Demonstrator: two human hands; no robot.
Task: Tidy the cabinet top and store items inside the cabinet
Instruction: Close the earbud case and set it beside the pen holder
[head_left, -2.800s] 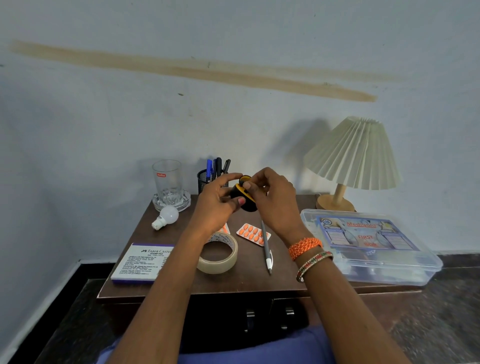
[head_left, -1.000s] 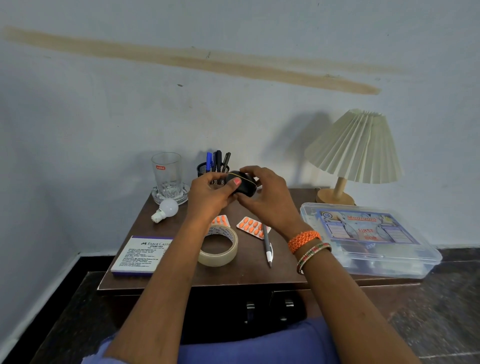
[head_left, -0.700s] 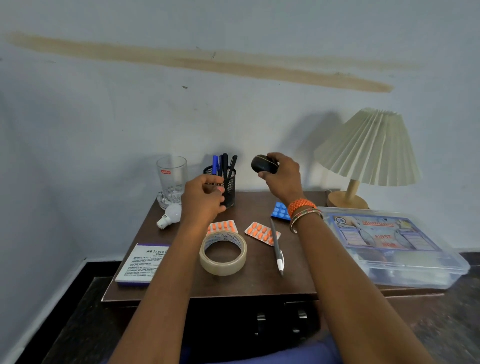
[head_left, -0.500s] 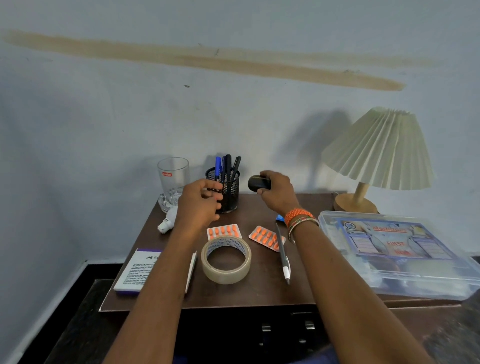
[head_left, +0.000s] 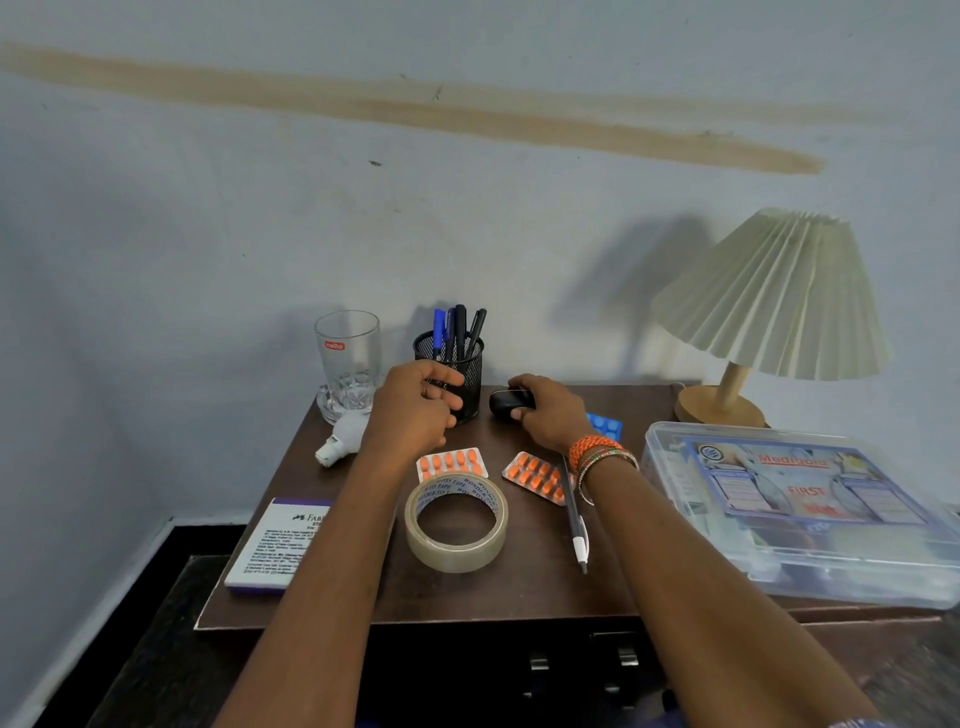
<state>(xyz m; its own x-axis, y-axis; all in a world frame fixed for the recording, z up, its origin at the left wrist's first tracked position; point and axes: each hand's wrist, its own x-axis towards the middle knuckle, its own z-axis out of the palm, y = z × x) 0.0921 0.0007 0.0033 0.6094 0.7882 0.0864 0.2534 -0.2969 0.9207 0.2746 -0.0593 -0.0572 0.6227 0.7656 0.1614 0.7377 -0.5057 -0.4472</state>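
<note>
My right hand (head_left: 550, 413) grips a small black round object (head_left: 508, 402) that rests low on the brown cabinet top (head_left: 524, 592), just right of the black mesh pen holder (head_left: 451, 371). My left hand (head_left: 415, 410) hovers in front of the pen holder with fingers loosely curled and nothing in it. Below the hands lie two orange pill strips (head_left: 451, 462) (head_left: 535, 475), a roll of clear tape (head_left: 457, 522) and a pen (head_left: 574, 519). A blue pill strip (head_left: 605, 425) peeks out behind my right wrist.
A glass (head_left: 347, 358) and a white bulb (head_left: 343, 436) stand at the back left. A white stamp pad box (head_left: 280, 545) lies at the front left. A clear first aid box (head_left: 795, 509) and a lamp (head_left: 769, 306) occupy the right. Cabinet door handles (head_left: 582, 662) show below.
My right hand took the black object from between both hands, carried it right and lowered it to the cabinet top beside the pen holder. My left hand let go and stayed near the holder.
</note>
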